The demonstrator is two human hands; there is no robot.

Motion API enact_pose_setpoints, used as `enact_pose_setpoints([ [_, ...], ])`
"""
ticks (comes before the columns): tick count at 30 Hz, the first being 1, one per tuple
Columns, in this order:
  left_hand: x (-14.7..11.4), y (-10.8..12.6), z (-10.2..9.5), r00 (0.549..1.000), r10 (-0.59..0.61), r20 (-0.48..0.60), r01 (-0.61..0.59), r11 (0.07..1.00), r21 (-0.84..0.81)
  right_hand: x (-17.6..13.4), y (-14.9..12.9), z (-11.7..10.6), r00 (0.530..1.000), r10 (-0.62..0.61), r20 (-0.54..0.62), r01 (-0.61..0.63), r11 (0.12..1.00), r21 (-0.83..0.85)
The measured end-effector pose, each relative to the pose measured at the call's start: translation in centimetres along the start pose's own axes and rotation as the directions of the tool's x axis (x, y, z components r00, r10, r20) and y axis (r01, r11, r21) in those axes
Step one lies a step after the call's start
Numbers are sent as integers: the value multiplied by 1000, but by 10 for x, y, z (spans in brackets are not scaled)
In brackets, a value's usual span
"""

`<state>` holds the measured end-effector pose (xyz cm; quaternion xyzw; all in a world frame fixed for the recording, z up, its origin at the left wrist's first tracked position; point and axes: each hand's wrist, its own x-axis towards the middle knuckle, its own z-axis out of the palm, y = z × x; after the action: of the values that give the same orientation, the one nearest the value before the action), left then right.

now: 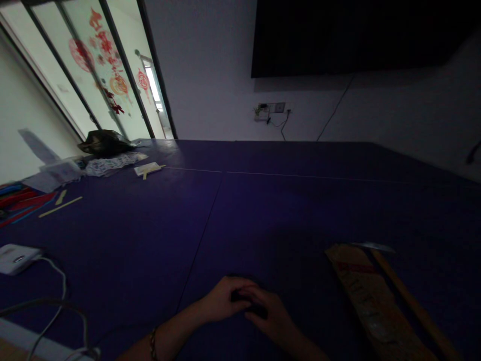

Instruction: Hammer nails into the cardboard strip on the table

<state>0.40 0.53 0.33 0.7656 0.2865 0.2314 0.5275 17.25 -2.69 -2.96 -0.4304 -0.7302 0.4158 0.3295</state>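
Observation:
My left hand [222,302] and my right hand [273,313] meet over the dark blue-purple tabletop [285,215], low in the middle of the view. Their fingertips touch or overlap, and the fingers are loosely curved. Each thumb stands apart from its fingers, with a dark gap between. A thin red line shows at the fingertips; what it is I cannot make out. No held object is visible. Right of my right hand lies a flat brown package [366,293] with a red band. Beside it rests a tool with a long wooden handle [409,301] and a thin metal head [376,246].
At left are a white box-shaped device [18,258] with a cable, yellow strips [60,206], and red and blue items [26,200]. Farther back lie a small white pad [148,169], crumpled patterned material [110,164] and a black bag [105,143]. Wall sockets [274,108] have hanging cords.

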Motion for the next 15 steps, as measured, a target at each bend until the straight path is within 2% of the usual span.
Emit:
enact_pose_setpoints([
  [4, 0, -1, 0, 1000, -8, -29, 9, 1000, 24, -1, 0, 0, 1000, 4, -15, -4, 1000, -1],
  [15, 0, 1, 0, 1000, -7, -17, 7, 1000, 11, -1, -1, 1, 1000, 11, -15, -11, 1000, 9],
])
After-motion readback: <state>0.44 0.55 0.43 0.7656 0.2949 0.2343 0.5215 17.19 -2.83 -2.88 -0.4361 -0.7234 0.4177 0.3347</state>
